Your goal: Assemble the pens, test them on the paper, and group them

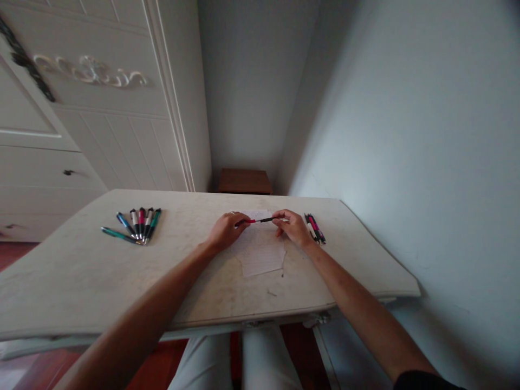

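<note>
Over a sheet of lined paper [263,257], my two hands hold the parts of a pen between them. My left hand [226,232] is closed in a pinch on the pen's red barrel [251,221]. Between thumb and fingers, my right hand [296,227] grips the black part of the pen [266,219]. A thin, pale length shows between the red and black parts. Just right of my right hand lies a small bunch of pens, one of them pink [314,223].
On the table's left side several pens are fanned out, among them a teal pen [117,233] and a blue pen [125,223]. The white table [195,292] meets a wall [406,162] on the right. A white cabinet [122,130] and a brown wooden box [244,180] stand beyond it.
</note>
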Demonstrator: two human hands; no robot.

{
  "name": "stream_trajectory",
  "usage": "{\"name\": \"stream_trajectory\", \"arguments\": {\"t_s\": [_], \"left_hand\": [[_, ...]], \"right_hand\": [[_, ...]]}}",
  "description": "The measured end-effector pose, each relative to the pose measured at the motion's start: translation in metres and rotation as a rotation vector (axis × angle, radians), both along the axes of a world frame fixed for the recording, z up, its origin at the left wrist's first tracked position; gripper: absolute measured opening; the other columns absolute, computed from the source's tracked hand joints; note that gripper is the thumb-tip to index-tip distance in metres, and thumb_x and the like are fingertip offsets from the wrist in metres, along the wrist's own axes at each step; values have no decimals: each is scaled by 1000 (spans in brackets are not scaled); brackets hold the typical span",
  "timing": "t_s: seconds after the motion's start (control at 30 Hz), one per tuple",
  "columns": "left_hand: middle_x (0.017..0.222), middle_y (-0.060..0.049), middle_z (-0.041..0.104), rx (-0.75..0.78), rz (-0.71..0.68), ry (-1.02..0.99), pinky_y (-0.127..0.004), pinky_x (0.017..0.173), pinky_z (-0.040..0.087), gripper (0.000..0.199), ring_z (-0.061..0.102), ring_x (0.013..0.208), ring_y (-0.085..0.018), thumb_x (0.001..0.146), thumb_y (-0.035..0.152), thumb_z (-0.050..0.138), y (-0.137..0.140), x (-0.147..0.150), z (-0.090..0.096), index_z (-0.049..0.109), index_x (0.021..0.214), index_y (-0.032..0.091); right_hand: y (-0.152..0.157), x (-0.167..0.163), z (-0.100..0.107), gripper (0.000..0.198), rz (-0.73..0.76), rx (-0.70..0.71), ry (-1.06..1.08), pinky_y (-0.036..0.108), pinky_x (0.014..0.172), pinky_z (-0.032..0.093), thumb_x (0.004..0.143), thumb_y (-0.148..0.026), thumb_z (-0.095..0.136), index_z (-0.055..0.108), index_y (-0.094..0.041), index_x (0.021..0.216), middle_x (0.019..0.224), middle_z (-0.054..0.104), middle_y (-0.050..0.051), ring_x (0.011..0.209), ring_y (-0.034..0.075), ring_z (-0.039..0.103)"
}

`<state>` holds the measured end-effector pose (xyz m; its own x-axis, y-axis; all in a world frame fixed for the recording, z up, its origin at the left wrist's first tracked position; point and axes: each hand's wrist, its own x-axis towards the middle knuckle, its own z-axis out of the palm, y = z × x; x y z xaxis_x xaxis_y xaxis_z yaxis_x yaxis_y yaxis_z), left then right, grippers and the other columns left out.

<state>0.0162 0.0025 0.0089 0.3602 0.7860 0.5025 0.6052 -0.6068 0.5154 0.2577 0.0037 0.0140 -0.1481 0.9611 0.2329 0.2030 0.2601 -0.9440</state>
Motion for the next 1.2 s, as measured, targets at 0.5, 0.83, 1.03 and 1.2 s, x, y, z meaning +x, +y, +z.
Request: {"name": "stream_trajectory", "arguments": {"t_s": [0.5, 0.83, 1.03, 1.2], "left_hand": [[89, -5, 70, 51, -66, -18, -30, 77, 51, 11, 63, 82, -18, 86, 23, 61, -2, 0, 0, 70, 91, 20], [86, -6, 68, 99, -83, -112, -30, 76, 53, 10, 62, 83, -18, 85, 21, 60, -6, 3, 3, 70, 88, 19], [85, -5, 70, 51, -70, -189, -27, 72, 53, 12, 63, 78, -16, 85, 28, 64, -6, 5, 3, 70, 86, 18], [82, -5, 74, -76, 2, -247, -26, 70, 53, 22, 66, 71, -16, 80, 39, 69, -7, 8, 5, 72, 84, 18]], "right_hand": [[-5, -11, -1, 32, 34, -44, 51, 21, 42, 44, 68, -44, 75, 67, -16, 84, 65, 66, -1, 43, 10, 55], [-7, -14, -3, 29, 79, -118, 129, 19, 40, 40, 69, -44, 74, 67, -18, 81, 74, 69, 1, 46, 9, 54], [-8, -15, -4, 33, 83, -120, 134, 19, 41, 39, 70, -47, 73, 65, -17, 79, 70, 67, 1, 46, 8, 54], [-8, -17, -3, 38, 28, -52, 113, 22, 45, 43, 73, -54, 69, 64, -17, 76, 71, 68, 3, 49, 10, 56]]}}
